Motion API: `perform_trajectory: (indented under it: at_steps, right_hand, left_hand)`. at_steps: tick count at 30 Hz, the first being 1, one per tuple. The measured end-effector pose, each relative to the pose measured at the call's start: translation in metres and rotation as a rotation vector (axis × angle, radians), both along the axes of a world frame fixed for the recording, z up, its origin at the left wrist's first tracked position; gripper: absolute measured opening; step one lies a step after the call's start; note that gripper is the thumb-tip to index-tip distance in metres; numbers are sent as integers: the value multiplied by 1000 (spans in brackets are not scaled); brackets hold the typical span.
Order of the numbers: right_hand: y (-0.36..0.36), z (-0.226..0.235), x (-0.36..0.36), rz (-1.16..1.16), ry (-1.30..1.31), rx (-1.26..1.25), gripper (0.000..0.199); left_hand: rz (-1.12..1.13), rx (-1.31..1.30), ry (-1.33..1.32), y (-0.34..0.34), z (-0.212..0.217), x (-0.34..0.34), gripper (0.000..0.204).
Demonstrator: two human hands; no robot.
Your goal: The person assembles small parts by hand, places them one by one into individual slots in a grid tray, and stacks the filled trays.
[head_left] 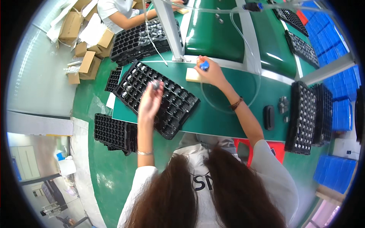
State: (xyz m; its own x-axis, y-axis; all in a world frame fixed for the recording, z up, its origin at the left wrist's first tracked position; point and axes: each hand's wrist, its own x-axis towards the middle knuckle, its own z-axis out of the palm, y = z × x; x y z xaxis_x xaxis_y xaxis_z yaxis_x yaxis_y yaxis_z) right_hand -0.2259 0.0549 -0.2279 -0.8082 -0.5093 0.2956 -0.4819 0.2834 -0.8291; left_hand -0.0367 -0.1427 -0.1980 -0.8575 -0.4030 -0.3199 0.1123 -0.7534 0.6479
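My left hand holds a small shiny metal part in its fingertips, above a black compartment tray. The tray lies slanted on the green table, with several metal parts in its far-left pockets. My right hand is closed around a small blue-and-orange tool; its exact kind is not clear. A thin clear hose loops down near that hand, its end hidden there. Just beneath the right hand rests a cream-coloured block.
Stacked black trays stand at the far left, lower left and right. A black oblong case and loose metal parts lie at right. Past a metal post runs a green conveyor; a co-worker's arm reaches in.
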Motion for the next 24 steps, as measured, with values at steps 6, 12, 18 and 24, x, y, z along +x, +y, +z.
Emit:
perform_trajectory:
  at_steps: [6, 12, 18, 24]
  right_hand:
    - [-20, -15, -132, -336, 165, -39, 40]
    - [-4, -41, -190, -520, 277, 52, 35]
    - [-13, -18, -173, -516, 261, 138, 36]
    - [0, 15, -134, -437, 579, -89, 31]
  left_hand:
    - [-79, 172, 46, 66, 20, 19, 40]
    - [-301, 77, 60, 86, 36, 26, 45]
    - [-242, -162, 79, 99, 48, 15, 44]
    - [-151, -255, 102, 104, 60, -8, 34]
